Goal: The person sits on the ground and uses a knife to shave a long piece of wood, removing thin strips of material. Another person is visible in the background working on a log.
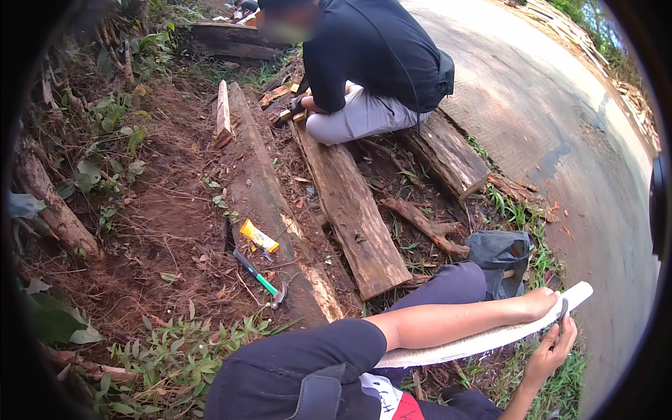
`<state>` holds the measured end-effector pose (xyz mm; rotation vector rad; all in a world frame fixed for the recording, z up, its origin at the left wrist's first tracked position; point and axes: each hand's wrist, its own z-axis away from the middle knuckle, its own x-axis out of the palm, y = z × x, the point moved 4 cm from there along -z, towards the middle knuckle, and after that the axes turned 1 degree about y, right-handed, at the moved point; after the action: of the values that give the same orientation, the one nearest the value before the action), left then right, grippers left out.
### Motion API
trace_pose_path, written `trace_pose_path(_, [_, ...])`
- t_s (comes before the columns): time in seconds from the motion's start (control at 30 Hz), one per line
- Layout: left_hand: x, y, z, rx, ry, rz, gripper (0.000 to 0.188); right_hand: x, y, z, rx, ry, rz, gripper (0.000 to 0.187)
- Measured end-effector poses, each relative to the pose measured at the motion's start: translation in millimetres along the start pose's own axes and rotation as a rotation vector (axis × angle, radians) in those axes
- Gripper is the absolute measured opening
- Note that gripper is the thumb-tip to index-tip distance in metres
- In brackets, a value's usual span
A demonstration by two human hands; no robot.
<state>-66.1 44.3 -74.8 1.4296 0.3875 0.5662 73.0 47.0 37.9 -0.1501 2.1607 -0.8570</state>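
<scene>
A long, pale, curved strip [462, 347], perhaps wood, runs under my outstretched left arm toward the road. My left hand [537, 305] is closed on it near its far right end, fingers mostly hidden. My right hand [553, 348] pinches a small dark blade [564, 308] that lies against the strip, just beyond my left hand. How the blade's handle sits in my fingers is hard to see. My bent leg [448, 285] in dark trousers is behind the strip.
A claw hammer [264, 282] with a green and black handle and a yellow packet [259, 236] lie by a weathered beam [262, 175]. Another plank [353, 217] runs alongside. A co-worker [381, 63] crouches beyond, hands on small wood pieces. A dark bag [498, 259] stands near my knee.
</scene>
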Motion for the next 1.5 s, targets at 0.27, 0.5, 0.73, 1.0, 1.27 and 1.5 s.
trace_pose_path(0.27, [-5, -10, -10, 0.011, 0.024, -0.059, 0.055, -1, 4, 12, -0.072, -0.149, -0.004, 0.028])
trace_pose_path(0.5, [19, 7, 8, -0.035, -0.036, -0.070, 0.052, -23, 39, -25, -0.040, 0.064, 0.040, 0.027])
trace_pose_path(0.73, [24, 9, 4, -0.020, -0.145, 0.118, 0.048, -27, 48, -8, 0.066, 0.018, -0.121, 0.027])
trace_pose_path(1.0, [29, 9, 20, -0.053, -0.071, 0.024, 0.049, -38, 68, -21, 0.024, 0.120, 0.014, 0.029])
trace_pose_path(1.27, [21, 1, 6, -0.024, -0.081, 0.063, 0.047, -24, 20, 0, -0.151, -0.020, -0.044, 0.023])
trace_pose_path(1.5, [31, 4, 19, -0.047, -0.041, -0.161, 0.053, -40, 69, -16, 0.108, 0.002, -0.034, 0.027])
